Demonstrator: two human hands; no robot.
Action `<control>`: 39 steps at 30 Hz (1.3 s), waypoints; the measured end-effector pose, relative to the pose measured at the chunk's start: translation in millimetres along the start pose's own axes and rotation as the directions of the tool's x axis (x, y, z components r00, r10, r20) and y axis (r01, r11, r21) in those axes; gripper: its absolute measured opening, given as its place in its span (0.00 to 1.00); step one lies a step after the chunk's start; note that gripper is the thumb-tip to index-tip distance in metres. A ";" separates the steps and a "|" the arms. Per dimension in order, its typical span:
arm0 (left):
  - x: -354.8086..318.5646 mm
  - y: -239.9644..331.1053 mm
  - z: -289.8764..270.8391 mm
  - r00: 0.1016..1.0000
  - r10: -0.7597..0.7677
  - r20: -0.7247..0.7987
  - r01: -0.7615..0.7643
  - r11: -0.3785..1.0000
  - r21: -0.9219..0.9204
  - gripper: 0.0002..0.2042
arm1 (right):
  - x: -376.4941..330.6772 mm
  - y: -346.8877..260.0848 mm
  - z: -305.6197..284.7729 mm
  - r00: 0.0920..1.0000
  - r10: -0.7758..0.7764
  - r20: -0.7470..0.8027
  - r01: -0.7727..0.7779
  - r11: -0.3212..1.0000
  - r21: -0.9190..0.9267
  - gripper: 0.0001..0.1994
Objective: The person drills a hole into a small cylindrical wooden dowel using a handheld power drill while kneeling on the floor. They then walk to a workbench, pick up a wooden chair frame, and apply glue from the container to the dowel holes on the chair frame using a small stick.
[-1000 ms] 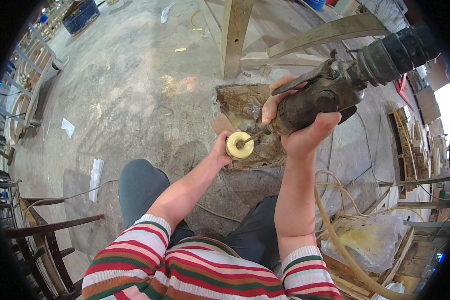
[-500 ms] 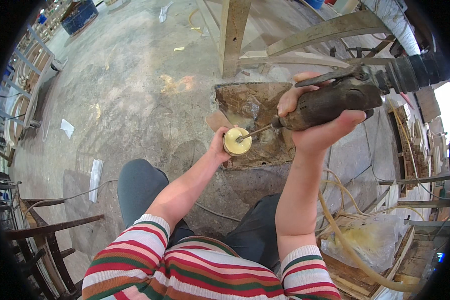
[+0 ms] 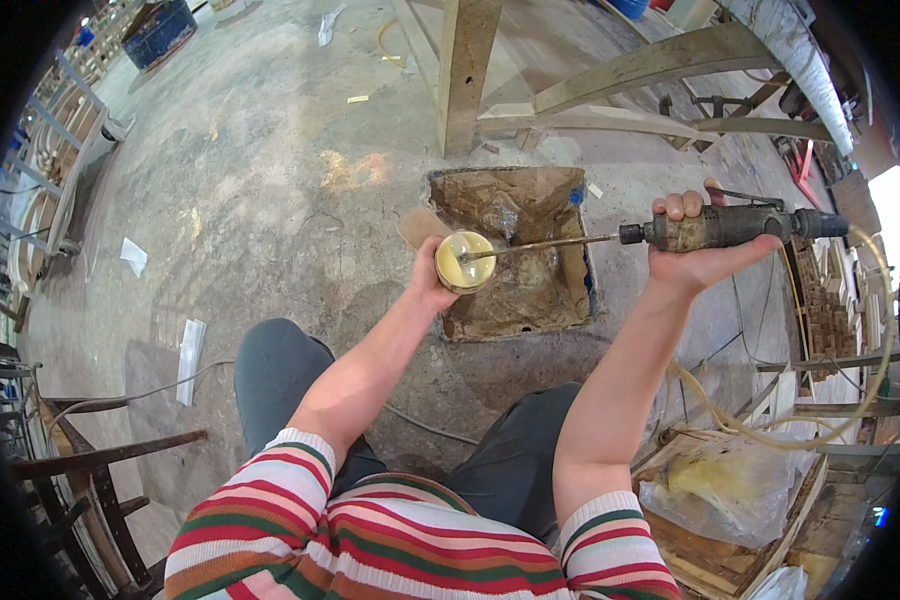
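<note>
My left hand [image 3: 430,272] is wrapped round a small round cup [image 3: 462,289] of pale yellow, creamy liquid [image 3: 477,246]. A flat brown piece with a rounded end [image 3: 420,228] sticks out beside that hand; whether the hand holds it I cannot tell. My right hand [image 3: 698,264] grips a dark, worn air-powered hand tool [image 3: 715,229] with a lever along its top. From the tool's front a long thin rod [image 3: 560,243] reaches left, and its tip is in the liquid. Beneath the rod lies a shallow, stained box [image 3: 515,329] on the floor.
A yellowish air hose [image 3: 887,320] loops down at the right. A wooden frame leg [image 3: 464,80] stands beyond the box. At lower right, a crate holds a clear plastic bag [image 3: 728,488]. Dark wooden chair parts [image 3: 110,455] stand at lower left, a wheeled rack [image 3: 70,190] at far left.
My right hand and the tool have moved right and farther from the cup, turning more level, so more of the rod shows. My left hand and the cup have shifted slightly left and farther away.
</note>
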State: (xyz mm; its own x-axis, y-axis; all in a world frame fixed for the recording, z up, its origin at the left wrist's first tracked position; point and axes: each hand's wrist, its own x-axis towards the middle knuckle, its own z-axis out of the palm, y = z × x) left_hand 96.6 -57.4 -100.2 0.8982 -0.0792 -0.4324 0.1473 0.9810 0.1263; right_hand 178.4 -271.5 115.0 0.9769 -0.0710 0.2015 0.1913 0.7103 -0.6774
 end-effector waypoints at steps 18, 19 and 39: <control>-14.1 21.2 27.3 0.999 0.036 0.037 -0.034 0.998 -0.055 0.23 | 26.3 66.4 -98.4 0.860 0.299 -0.413 -0.180 0.936 0.304 0.39; -15.4 22.4 28.2 0.999 0.043 0.034 -0.041 0.998 -0.058 0.23 | 25.5 70.1 -99.5 0.836 0.330 -0.439 -0.187 0.923 0.338 0.39; -28.5 27.0 51.5 0.990 0.143 -0.021 -0.144 0.971 -0.190 0.22 | 17.4 107.4 -118.7 0.563 0.565 -0.603 -0.203 0.802 0.561 0.38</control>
State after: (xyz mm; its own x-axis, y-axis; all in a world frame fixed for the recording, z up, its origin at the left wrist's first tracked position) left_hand 96.3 -37.7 -38.5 0.9013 0.0653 -0.4282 -0.0648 0.9978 0.0158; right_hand 227.3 -279.5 -38.3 0.7155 -0.0617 -0.6959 -0.0978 0.9774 -0.1872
